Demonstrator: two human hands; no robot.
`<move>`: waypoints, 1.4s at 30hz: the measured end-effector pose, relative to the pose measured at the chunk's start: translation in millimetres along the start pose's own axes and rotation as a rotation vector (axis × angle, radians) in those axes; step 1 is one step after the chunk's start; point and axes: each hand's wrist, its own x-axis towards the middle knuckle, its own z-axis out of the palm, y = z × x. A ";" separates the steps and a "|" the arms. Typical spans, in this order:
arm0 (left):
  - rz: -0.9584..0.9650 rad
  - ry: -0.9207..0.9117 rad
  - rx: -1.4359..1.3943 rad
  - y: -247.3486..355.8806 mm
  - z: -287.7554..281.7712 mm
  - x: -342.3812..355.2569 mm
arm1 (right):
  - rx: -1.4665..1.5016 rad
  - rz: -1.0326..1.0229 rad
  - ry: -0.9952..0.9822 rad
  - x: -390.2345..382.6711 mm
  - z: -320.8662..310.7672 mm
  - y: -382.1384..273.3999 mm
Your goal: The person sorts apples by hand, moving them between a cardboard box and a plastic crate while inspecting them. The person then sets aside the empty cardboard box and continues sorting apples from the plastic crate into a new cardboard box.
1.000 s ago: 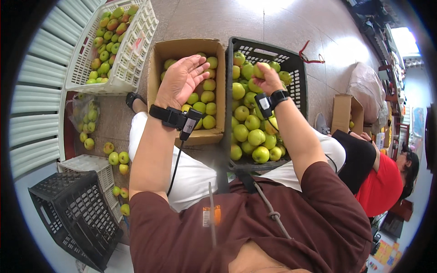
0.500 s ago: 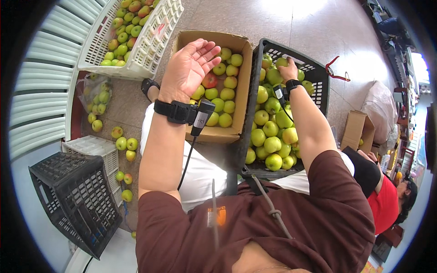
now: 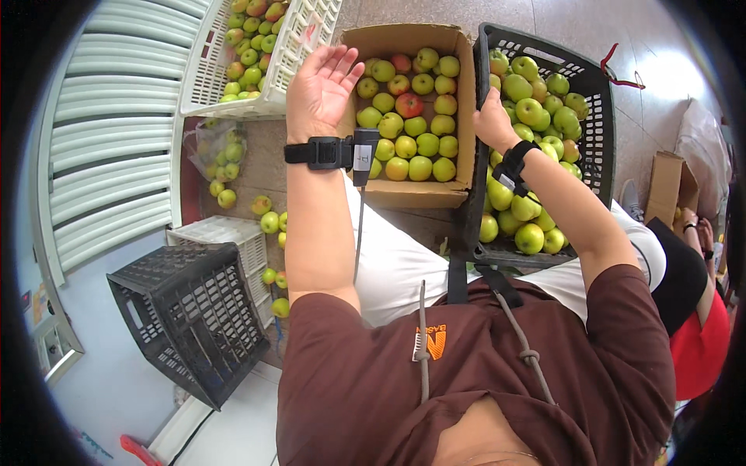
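My left hand (image 3: 317, 89) is palm up with loosely bent fingers and nothing in it, at the near left corner of a cardboard box (image 3: 464, 132) of green and red apples (image 3: 408, 104). My right hand (image 3: 493, 120) is at the left side of a black plastic crate (image 3: 592, 155) heaped with green apples (image 3: 529, 110). Its fingers are curled; what they hold, if anything, is hidden. Both wrists wear black straps with small devices.
A white crate (image 3: 282, 60) of apples stands back left, above bagged apples (image 3: 225, 147). Loose apples (image 3: 269, 222), an empty black crate (image 3: 186, 319) and white louvres (image 3: 114, 140) are at left. Red glasses (image 3: 622, 74) lie beyond the crate. A person in red (image 3: 695, 361) sits at right.
My right hand has moved from deeper among the apples toward the crate's left side, beside the box. My left hand remains open. The view has shifted, so the containers appear higher and farther right.
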 end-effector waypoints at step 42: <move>-0.296 -0.008 0.936 -211.4 -32.7 176.0 | -0.090 -0.056 0.158 -14.3 1.4 -8.6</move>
